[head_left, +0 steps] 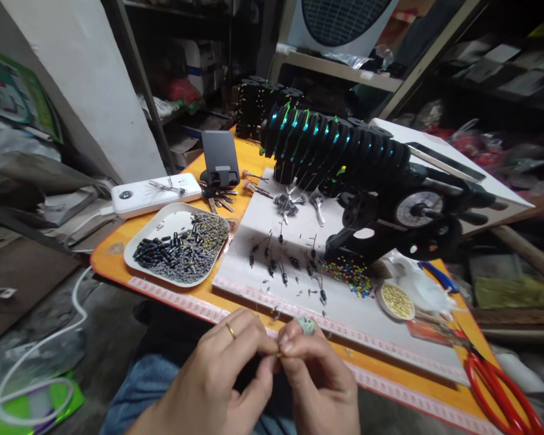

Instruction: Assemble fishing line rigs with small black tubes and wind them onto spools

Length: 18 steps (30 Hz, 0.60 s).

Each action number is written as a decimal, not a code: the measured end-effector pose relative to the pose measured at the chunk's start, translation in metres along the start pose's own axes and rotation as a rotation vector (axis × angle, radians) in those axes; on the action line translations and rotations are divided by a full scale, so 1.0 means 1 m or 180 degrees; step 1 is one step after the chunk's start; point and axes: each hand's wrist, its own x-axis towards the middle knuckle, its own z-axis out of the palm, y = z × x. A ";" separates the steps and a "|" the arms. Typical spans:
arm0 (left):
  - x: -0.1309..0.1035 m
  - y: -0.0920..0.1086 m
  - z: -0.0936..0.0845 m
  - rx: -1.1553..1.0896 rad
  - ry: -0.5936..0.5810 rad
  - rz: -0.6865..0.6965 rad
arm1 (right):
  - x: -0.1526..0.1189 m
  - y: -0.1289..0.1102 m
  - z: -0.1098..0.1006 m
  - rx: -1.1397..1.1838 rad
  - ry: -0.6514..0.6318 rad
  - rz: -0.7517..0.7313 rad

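Beyond my right hand [324,380] I see the black rack [335,145]; past my left hand [222,365], a tray [163,216] of loose pieces [154,251]; ahead, some seemingly assembled parts [284,277]; both pinch something tiny [278,355], its completeness unclear

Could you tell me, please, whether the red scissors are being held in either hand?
No, the red scissors lie at the table's right end, while both hands meet fingertip to fingertip near its front edge.
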 end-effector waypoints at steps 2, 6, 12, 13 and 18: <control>0.000 0.000 0.000 -0.0020 0.0008 -0.0017 | 0.000 0.001 0.000 -0.0028 -0.0016 0.0020; -0.001 -0.001 0.000 -0.0050 0.0040 -0.0040 | -0.001 0.003 -0.001 -0.0142 0.0021 -0.0083; -0.004 -0.003 0.000 -0.0112 0.0033 -0.0088 | -0.001 0.000 -0.001 -0.0383 0.0054 -0.0168; -0.004 -0.003 0.000 -0.0135 0.0048 -0.0088 | -0.001 -0.002 -0.001 -0.0479 0.0057 -0.0192; -0.008 -0.005 -0.001 -0.0167 0.0103 -0.0057 | -0.004 -0.010 -0.001 -0.1089 0.0344 -0.0631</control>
